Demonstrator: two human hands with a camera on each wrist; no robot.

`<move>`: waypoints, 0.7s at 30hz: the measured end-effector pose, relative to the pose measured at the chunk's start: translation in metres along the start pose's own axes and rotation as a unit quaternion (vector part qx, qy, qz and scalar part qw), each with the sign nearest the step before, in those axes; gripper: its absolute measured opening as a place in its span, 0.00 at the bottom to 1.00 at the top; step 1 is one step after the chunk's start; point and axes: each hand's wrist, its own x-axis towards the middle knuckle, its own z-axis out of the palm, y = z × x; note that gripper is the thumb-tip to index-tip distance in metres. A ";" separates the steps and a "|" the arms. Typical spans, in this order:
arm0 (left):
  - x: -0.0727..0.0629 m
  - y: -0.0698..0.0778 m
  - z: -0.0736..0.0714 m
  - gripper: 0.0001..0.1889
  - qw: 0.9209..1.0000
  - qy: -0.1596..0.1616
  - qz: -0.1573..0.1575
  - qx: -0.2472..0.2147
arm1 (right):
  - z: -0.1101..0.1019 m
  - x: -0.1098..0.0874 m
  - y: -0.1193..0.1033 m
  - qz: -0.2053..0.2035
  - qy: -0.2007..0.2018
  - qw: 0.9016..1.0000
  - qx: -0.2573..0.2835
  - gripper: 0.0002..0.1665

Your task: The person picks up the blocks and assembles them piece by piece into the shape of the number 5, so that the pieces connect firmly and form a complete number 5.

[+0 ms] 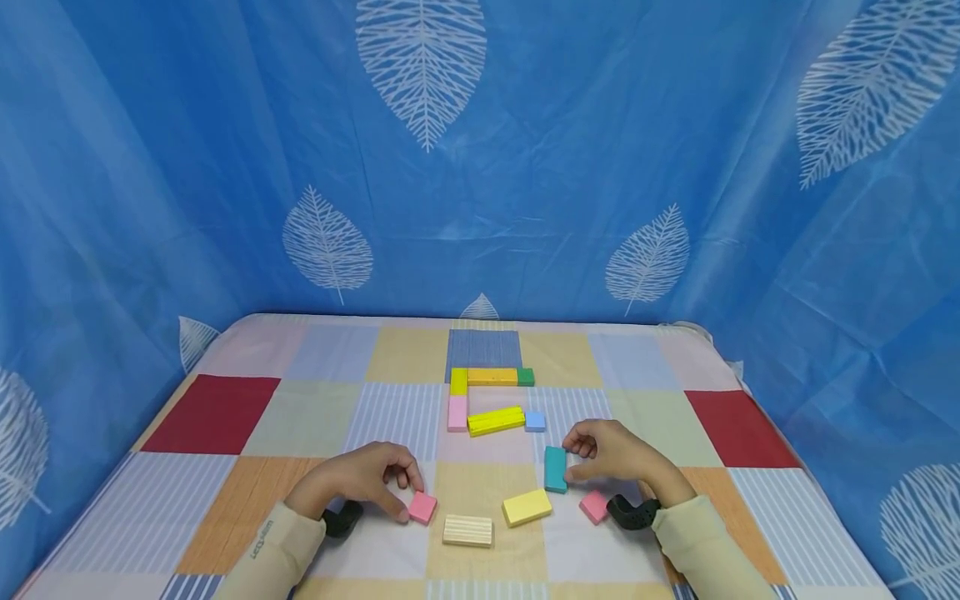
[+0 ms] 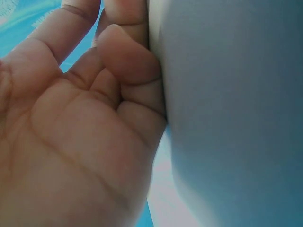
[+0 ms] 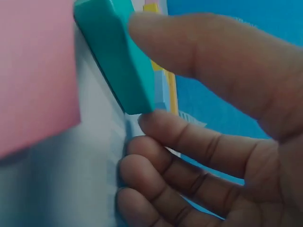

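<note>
In the head view, my left hand [image 1: 366,477] pinches a small pink block [image 1: 422,508] between thumb and forefinger at the left front. The left wrist view shows its palm and curled fingers [image 2: 130,56] against the pale cloth; the block is hidden there. On the other side, my right hand [image 1: 617,452] has thumb and forefinger at the edges of a teal rectangular block [image 1: 555,469], which lies on the cloth. Close up in the right wrist view, the thumb [image 3: 165,40] overlaps the teal block's side, and the forefinger's tip meets its lower corner.
Between the hands lie a pale yellow block [image 1: 527,507] and a striped wooden block [image 1: 468,531]. A second pink block [image 1: 594,506] sits beside the right wristband. Farther back, yellow, orange, green, pink and blue blocks [image 1: 492,377] form an angular outline. A blue curtain [image 1: 480,208] encloses the patchwork-covered table.
</note>
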 end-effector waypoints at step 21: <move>-0.001 0.000 0.000 0.13 1.000 -0.005 0.004 -0.005 | 0.009 -0.002 -0.024 0.046 0.005 0.993 -0.109 0.29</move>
